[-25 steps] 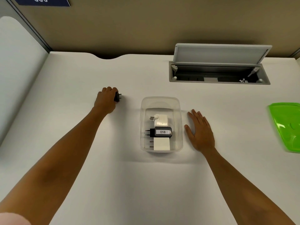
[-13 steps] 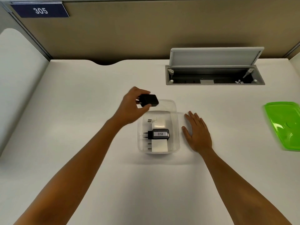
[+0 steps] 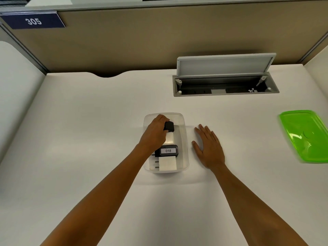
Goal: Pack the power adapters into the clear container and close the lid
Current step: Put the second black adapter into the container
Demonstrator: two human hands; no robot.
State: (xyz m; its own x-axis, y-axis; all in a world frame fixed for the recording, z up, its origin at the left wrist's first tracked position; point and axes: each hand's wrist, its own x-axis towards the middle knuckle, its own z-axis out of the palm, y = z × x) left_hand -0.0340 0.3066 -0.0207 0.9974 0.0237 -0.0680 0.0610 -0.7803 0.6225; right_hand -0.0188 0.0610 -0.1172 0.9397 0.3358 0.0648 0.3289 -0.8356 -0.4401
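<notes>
my left hand [image 3: 156, 134] is closed over a small black adapter [image 3: 169, 126], held inside the far end of the clear container [image 3: 184, 148] that sits near the middle of the desk [image 3: 88, 139]. whether the adapter already rests on the bottom i cannot tell. my right hand [image 3: 209, 148] lies flat and open on the desk just beside the container's right wall, holding nothing. three adapters already lie inside: a white adapter [image 3: 170, 137] just under the black one, a black adapter labelled 018 [image 3: 168, 150] toward the near end, and a white block with two prongs [image 3: 166, 163] against the near wall. the green lid [image 3: 305, 135] waits well apart at the desk's right edge. behind it all, an open cable hatch [image 3: 225, 75] sits in the desk's far right part. the adapter looks like a rigid, light plastic brick, smooth enough to slip if pinched loosely, so its flat sides are the place to hold, with the prongs kept clear. the thin container will likely slide if nudged. the lid looks flexible; take it by an edge.
</notes>
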